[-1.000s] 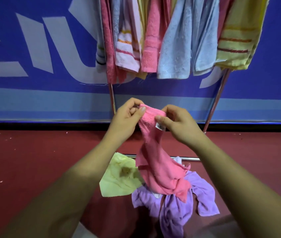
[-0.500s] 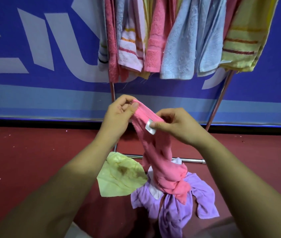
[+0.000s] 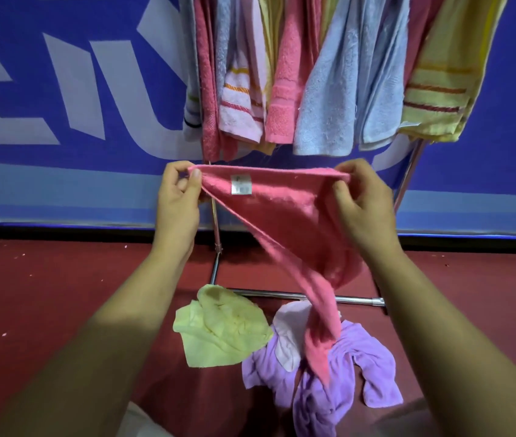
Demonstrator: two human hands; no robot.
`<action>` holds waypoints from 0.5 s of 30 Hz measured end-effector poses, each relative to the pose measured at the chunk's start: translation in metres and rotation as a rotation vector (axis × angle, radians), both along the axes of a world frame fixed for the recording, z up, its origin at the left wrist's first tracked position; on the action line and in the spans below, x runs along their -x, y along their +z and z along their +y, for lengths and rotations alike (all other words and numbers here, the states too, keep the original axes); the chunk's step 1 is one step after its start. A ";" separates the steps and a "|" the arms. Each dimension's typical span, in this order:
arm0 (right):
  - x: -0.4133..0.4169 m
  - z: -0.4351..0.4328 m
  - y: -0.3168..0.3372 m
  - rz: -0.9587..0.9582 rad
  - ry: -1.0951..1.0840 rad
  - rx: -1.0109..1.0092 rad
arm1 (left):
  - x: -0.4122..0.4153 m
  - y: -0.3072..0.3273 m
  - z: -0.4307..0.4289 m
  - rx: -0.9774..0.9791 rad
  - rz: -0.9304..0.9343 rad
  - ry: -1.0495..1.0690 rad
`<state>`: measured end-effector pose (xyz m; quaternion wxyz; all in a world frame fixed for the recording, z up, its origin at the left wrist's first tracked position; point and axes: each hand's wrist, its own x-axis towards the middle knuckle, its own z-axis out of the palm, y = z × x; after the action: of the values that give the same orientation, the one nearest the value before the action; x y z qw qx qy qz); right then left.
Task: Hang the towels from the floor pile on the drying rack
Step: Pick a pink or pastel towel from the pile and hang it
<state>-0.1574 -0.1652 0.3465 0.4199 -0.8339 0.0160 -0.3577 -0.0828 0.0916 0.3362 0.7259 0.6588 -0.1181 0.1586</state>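
A pink towel (image 3: 285,222) with a small white label is stretched between my hands below the hanging towels. My left hand (image 3: 177,200) pinches its left corner and my right hand (image 3: 360,203) pinches its right corner. The towel's lower end hangs down over the floor pile. That pile holds a pale yellow towel (image 3: 218,332), a purple towel (image 3: 329,380) and a small white one (image 3: 289,332). The metal drying rack (image 3: 357,299) stands just behind the pile, with several pink, blue, white and yellow towels (image 3: 323,89) hung on it.
A blue banner wall (image 3: 76,105) with large white letters runs behind the rack. The floor (image 3: 45,294) is dark red with small white specks. The rack's slanted legs reach the floor left and right of my hands.
My hands have moved apart and spread the pink towel's top edge flat, where before it was bunched between them. The view has come closer to the rack.
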 end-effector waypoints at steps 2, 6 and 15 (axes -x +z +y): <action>-0.006 -0.011 -0.017 0.235 0.034 0.175 | -0.002 -0.005 0.001 -0.019 0.012 0.043; -0.009 -0.033 -0.034 0.584 0.044 0.322 | -0.007 -0.015 0.007 -0.119 0.069 0.252; 0.007 -0.018 -0.022 0.555 0.272 -0.479 | -0.002 -0.027 -0.003 -0.367 0.176 0.143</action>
<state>-0.1647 -0.1831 0.3249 0.6258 -0.7720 0.1015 -0.0456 -0.0805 0.0888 0.3093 0.5883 0.7978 -0.0343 0.1275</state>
